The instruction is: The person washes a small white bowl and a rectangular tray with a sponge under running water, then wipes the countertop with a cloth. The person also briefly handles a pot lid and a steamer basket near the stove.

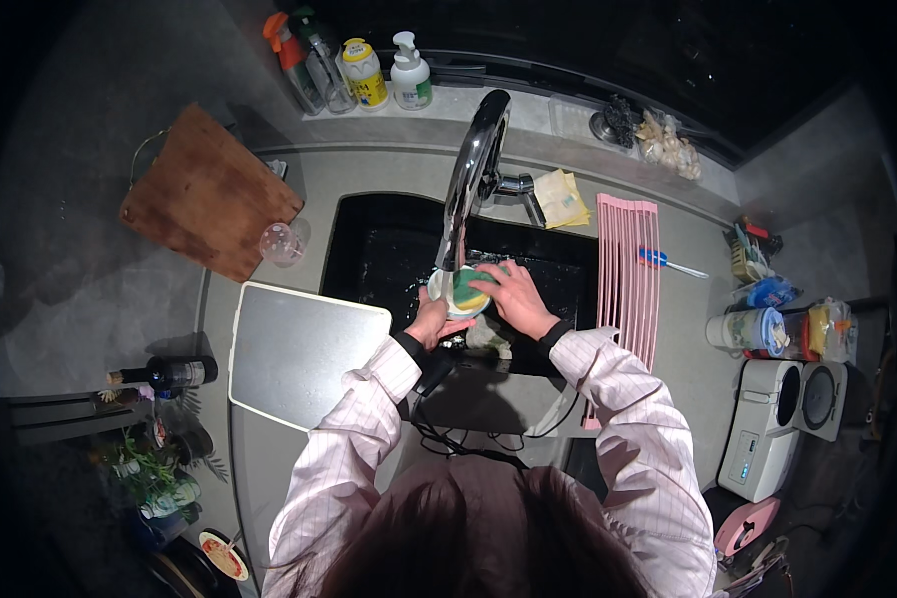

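Note:
Over the black sink (374, 224), my left hand (431, 321) holds a small white bowl (460, 312) by its near left side, fingers beneath it. In my right hand (519, 299) is a green and yellow sponge (472, 290), pressed against the inside of the bowl. The chrome faucet (478, 142) arches over the sink, and its spout ends just above the bowl. A stream of water seems to run from it into the bowl. Below my hands, a pale crumpled cloth or similar item (489, 338) lies in the sink; my hands partly hide it.
Left of the sink lie a white-rimmed grey board (310, 351), a wooden cutting board (213, 194) and a clear cup (282, 244). A pink roll-up rack (628, 276) crosses the right side, with a blue brush (652, 259) on it. Bottles (366, 75) line the back ledge.

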`<control>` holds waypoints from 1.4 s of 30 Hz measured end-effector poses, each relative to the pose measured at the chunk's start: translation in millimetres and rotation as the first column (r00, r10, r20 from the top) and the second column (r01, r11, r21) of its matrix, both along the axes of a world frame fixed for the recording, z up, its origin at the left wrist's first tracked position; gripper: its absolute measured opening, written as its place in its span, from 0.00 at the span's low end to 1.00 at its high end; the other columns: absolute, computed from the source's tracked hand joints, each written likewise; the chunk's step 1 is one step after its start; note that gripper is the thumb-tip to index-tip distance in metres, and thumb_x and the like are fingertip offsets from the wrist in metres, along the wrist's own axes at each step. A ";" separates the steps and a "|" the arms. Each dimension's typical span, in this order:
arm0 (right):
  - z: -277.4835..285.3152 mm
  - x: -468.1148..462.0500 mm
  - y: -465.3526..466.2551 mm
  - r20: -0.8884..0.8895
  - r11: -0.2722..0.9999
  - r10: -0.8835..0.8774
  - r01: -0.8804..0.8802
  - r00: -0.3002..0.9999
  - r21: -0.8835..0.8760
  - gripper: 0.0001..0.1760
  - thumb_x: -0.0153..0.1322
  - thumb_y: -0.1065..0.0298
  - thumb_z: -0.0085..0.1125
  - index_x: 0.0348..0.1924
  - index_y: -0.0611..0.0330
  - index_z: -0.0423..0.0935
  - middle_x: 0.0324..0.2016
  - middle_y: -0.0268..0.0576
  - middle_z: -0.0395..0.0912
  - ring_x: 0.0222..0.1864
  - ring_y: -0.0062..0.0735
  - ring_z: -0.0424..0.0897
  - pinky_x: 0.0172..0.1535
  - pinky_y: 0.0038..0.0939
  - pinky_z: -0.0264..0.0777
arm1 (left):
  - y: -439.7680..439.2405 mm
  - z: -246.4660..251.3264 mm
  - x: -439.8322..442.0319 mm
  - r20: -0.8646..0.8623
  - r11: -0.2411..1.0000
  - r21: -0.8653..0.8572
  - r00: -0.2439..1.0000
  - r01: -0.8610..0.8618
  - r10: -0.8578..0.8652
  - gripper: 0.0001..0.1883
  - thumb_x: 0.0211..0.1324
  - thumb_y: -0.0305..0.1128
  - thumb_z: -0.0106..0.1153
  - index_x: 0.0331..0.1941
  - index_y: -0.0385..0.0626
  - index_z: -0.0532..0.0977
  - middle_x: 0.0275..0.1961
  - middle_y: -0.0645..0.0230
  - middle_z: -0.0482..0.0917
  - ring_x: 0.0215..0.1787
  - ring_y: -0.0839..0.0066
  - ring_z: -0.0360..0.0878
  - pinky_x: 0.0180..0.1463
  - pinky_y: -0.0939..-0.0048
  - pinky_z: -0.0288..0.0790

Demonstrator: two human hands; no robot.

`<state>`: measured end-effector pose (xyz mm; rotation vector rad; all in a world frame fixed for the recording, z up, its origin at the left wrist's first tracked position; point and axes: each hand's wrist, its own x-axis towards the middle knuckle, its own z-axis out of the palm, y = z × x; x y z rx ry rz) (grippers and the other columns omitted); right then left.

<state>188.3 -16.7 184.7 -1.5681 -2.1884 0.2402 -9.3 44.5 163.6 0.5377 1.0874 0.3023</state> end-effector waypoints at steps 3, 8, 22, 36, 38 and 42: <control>-19.1 -11.2 0.2 -0.383 0.969 -0.244 0.234 0.891 -0.073 0.21 0.70 0.78 0.54 0.56 0.60 0.79 0.53 0.48 0.78 0.50 0.53 0.76 0.57 0.41 0.71 | -1.7 0.3 -3.2 0.004 0.998 -0.058 1.000 -0.024 0.024 0.30 0.70 0.23 0.30 0.72 0.47 0.38 0.60 0.40 0.72 0.45 0.48 0.87 0.43 0.65 0.88; -41.7 -21.2 3.8 -0.699 0.832 -0.554 0.334 0.452 -0.443 0.19 0.78 0.73 0.48 0.60 0.63 0.76 0.49 0.53 0.83 0.49 0.40 0.82 0.56 0.33 0.72 | -5.6 -17.0 -6.1 0.162 0.957 -0.258 0.971 -0.129 0.174 0.24 0.69 0.23 0.32 0.68 0.35 0.61 0.60 0.41 0.75 0.52 0.46 0.84 0.46 0.66 0.87; 18.2 -66.8 -67.7 -0.445 0.900 -0.424 0.313 0.789 -0.303 0.34 0.77 0.68 0.53 0.74 0.61 0.55 0.61 0.71 0.59 0.57 0.70 0.71 0.58 0.43 0.71 | -3.5 -53.8 6.2 0.228 0.914 -0.375 0.941 -0.153 0.251 0.22 0.70 0.28 0.32 0.61 0.35 0.69 0.50 0.52 0.82 0.49 0.59 0.85 0.47 0.65 0.85; -80.4 -38.8 29.0 -0.605 0.642 -0.727 0.011 0.325 -0.766 0.19 0.80 0.61 0.43 0.56 0.62 0.76 0.36 0.44 0.83 0.37 0.37 0.81 0.42 0.34 0.76 | -13.6 -29.1 -7.1 0.032 0.864 -0.396 0.936 -0.310 0.351 0.21 0.70 0.34 0.32 0.54 0.35 0.73 0.41 0.53 0.85 0.36 0.63 0.88 0.40 0.61 0.84; -77.8 -38.9 17.0 -0.504 0.476 -0.822 -0.165 0.265 -0.864 0.17 0.80 0.60 0.41 0.52 0.58 0.76 0.37 0.37 0.82 0.34 0.24 0.81 0.32 0.25 0.75 | -7.7 -29.9 -11.1 0.125 0.837 -0.460 0.911 -0.297 0.392 0.21 0.71 0.34 0.32 0.54 0.35 0.73 0.41 0.53 0.85 0.36 0.63 0.88 0.41 0.62 0.84; -54.6 -46.2 -4.3 -0.450 0.420 -0.846 -0.164 0.286 -0.893 0.18 0.80 0.58 0.41 0.52 0.60 0.74 0.40 0.36 0.82 0.35 0.24 0.82 0.35 0.26 0.78 | 2.6 -33.0 -7.7 0.019 0.908 -0.339 0.964 -0.245 0.267 0.20 0.73 0.36 0.32 0.52 0.36 0.72 0.36 0.59 0.84 0.32 0.66 0.85 0.41 0.62 0.85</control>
